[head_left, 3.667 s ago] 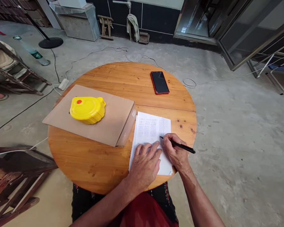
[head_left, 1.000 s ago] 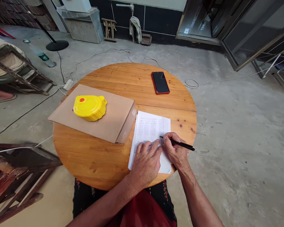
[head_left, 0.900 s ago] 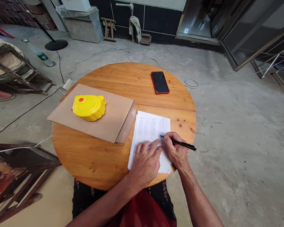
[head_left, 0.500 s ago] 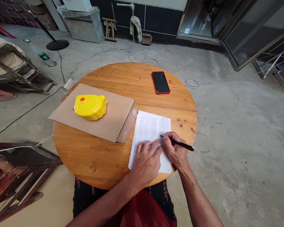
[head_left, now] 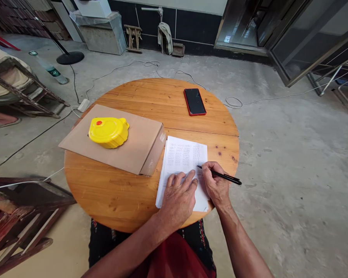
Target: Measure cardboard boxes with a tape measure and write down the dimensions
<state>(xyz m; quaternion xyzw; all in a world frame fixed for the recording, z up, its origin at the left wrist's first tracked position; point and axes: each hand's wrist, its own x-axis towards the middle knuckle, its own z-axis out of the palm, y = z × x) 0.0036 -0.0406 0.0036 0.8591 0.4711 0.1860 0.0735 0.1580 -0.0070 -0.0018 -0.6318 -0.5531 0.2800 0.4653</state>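
Note:
Sheets of white paper [head_left: 182, 152] with columns of small handwriting lie near the front right of a round wooden table [head_left: 104, 197]. Flat on the paper's lower part rests my left hand [head_left: 178, 195], its fingers stretched out. My right hand [head_left: 217, 183] pinches a black pen [head_left: 224, 176] at the paper's right side. The pen slants, its tip at or just above the written columns; contact is too fine to tell. Left of the paper is a flat brown cardboard box [head_left: 133, 150] with a yellow tape measure [head_left: 108, 132] with a red button on top.
A black phone in a red case [head_left: 195, 102] lies at the table's back right. Cables [head_left: 234, 102] run over the concrete floor. Wooden chairs [head_left: 26, 227] stand at the left, one with a person partly visible. A plastic bottle [head_left: 56, 74] is behind them.
The pen's rear end has swung slightly right and my right hand has shifted a little. The whole view has moved slightly. My left hand stays flat on the paper.

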